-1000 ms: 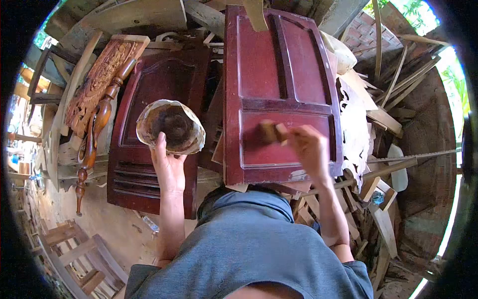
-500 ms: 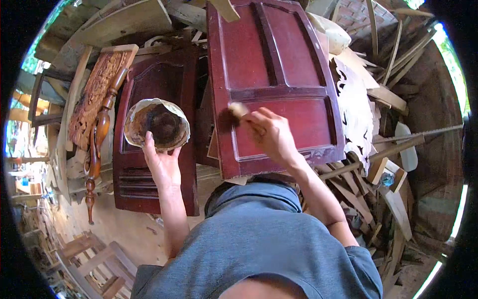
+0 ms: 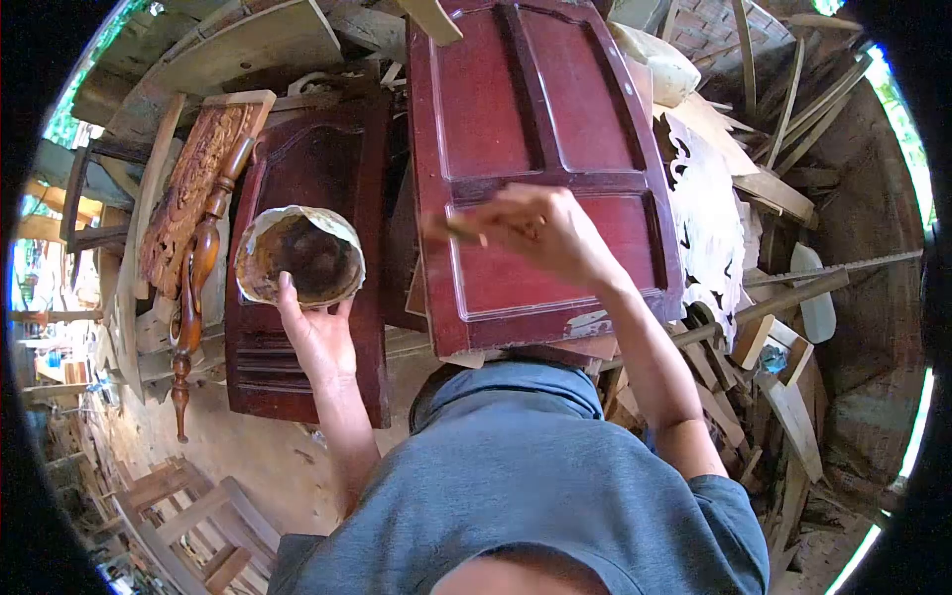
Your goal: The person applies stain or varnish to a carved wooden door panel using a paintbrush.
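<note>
My left hand (image 3: 319, 342) holds a round, stained bowl (image 3: 300, 256) with a ragged pale rim, thumb over its near edge. The inside of the bowl is dark brown. My right hand (image 3: 550, 233) is closed round a brush (image 3: 461, 230), blurred by motion, over the left edge of the red panelled door (image 3: 565, 243). Whether the bristles touch the door cannot be made out. Behind the bowl lies a second, darker red panel (image 3: 309, 174) with slats at its lower end.
A carved wooden panel (image 3: 193, 188) and a turned post (image 3: 203, 263) lean at the left. Wood scraps and a long saw (image 3: 873, 260) lie at the right. A wooden chair frame (image 3: 198, 516) stands at lower left, and a pale cut-out board (image 3: 702, 213) sits beside the door.
My right hand has moved slightly up, and the brush has swung left toward the door's edge. The bowl in my left hand has shifted a little left and down.
</note>
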